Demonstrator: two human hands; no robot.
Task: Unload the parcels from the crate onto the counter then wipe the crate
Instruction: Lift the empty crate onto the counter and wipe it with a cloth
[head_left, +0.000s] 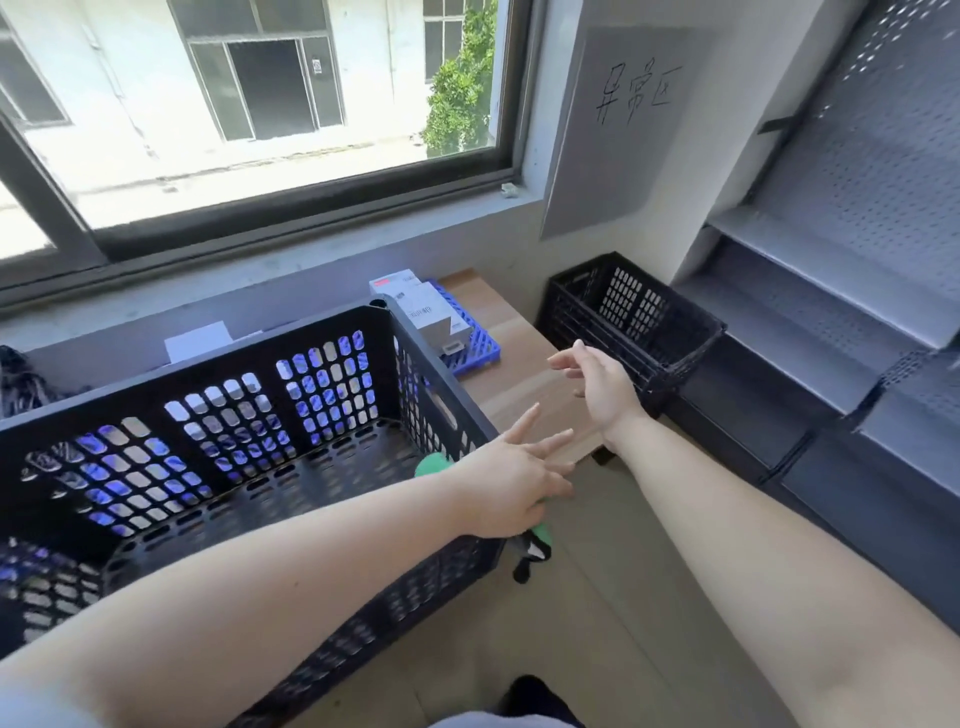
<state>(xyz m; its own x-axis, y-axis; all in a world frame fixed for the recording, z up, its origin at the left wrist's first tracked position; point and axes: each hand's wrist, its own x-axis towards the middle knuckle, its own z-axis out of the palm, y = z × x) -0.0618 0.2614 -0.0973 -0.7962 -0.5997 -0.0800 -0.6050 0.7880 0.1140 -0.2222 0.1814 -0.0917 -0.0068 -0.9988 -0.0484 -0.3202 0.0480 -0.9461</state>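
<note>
the big black perforated crate (218, 447) stands on the wooden bench (524, 384) below the window (249, 119), its inside showing only the slotted floor. its near-left corner runs out of view at the left edge, and the person's left forearm covers part of the front wall.

the left hand (511, 480) lies over the crate's right front corner with its fingers straight and spread, pointing to the right. under the palm a green cloth (434, 464) peeks out, and a bit more green shows below the hand beside something dark that hangs down; most of the cloth is hidden, so i cannot tell whether the thumb pinches it or the palm only presses it.

the right hand (597, 387) hovers above the bench's right end, fingers relaxed and loosely apart, holding nothing.

behind the crate's far right corner, white boxed parcels (428, 312) sit stacked on a blue slatted tray (480, 348); the crate wall cuts off their left side and the label print is too small to read. another white parcel (200, 340) shows partly over the crate's back rim. a smaller black crate (631, 322) stands beyond the bench's right end, beside grey perforated shelves (831, 291).
</note>
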